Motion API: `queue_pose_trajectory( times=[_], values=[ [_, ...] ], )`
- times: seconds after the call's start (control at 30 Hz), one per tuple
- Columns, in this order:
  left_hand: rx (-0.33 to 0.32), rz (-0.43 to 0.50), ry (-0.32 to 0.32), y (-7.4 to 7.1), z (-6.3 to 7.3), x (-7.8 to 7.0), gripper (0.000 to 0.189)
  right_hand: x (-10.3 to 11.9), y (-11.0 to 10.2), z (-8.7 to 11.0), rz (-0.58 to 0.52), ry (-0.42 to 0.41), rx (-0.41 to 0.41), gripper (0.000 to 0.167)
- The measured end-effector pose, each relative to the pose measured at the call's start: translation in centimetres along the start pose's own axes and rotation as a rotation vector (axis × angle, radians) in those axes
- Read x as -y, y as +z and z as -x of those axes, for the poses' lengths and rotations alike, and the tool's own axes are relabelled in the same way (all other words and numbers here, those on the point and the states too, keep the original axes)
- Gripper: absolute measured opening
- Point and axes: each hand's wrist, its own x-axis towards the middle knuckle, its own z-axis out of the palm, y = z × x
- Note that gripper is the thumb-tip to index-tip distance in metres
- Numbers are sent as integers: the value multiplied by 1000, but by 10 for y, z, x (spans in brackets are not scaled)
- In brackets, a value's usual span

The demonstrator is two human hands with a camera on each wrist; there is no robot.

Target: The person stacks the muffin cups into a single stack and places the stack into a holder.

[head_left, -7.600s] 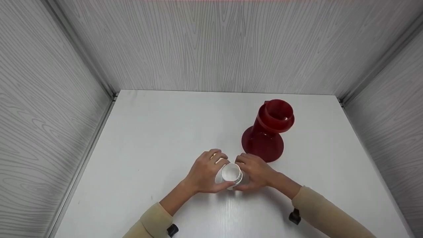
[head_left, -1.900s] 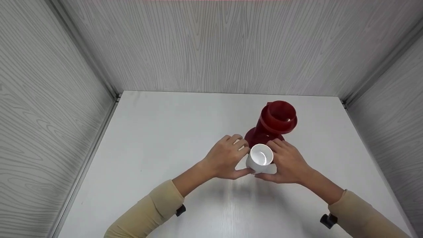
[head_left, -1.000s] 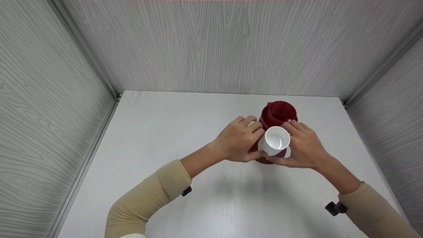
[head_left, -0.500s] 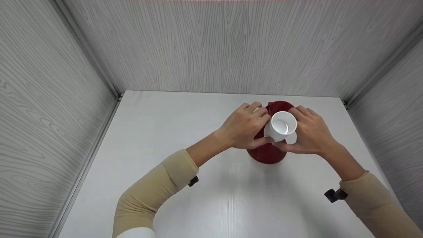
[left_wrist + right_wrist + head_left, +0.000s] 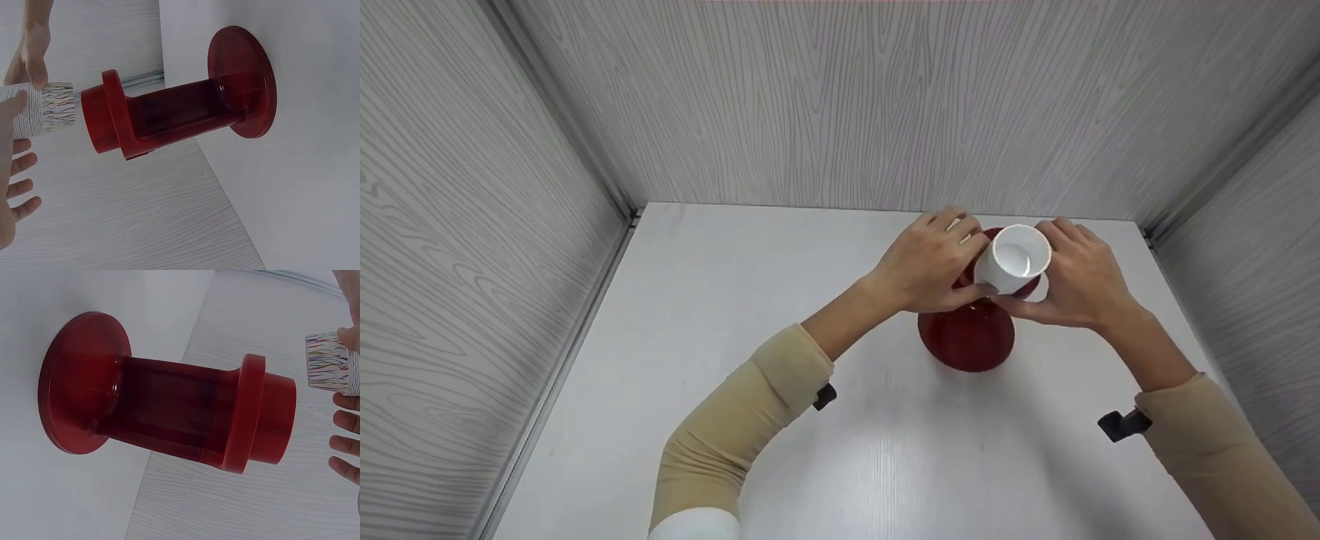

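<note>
A stack of white paper cups [image 5: 1014, 256] with colourful streaks on the lowest one hangs upright between my hands, open ends up. My left hand [image 5: 930, 262] pinches it from the left, and my right hand [image 5: 1084, 277] holds it from the right, thumbs on the near side. Beneath is a red stand [image 5: 967, 337] with a round base, a column and a ring-shaped holder [image 5: 100, 118] on top. Both wrist views show a small gap between the lowest cup [image 5: 327, 363] and the holder's rim. From the head view the cups hide most of the holder.
The stand rests on a white table [image 5: 750, 300], towards the back right. Grey wood-grain panels [image 5: 840, 105] enclose the table at the back and both sides.
Both hands have carried the cup stack from the near middle of the table up, back and right. It now hangs over the red holder. The stand has stayed in place.
</note>
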Motion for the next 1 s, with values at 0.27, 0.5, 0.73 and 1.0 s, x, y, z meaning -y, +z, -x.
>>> queue_pose_trajectory(
  times=[0.27,0.5,0.73,1.0],
  values=[
    [4,26,-44,5,-11,2,57,-12,2,-4,23,26,-16,74],
    [32,31,-84,9,-20,5,61,-23,5,-9,38,55,-9,76],
    [67,56,-121,15,-31,8,64,-34,9,-10,32,58,-28,76],
    [61,49,-135,28,-37,8,64,-43,15,-7,21,86,-25,78]
  ],
)
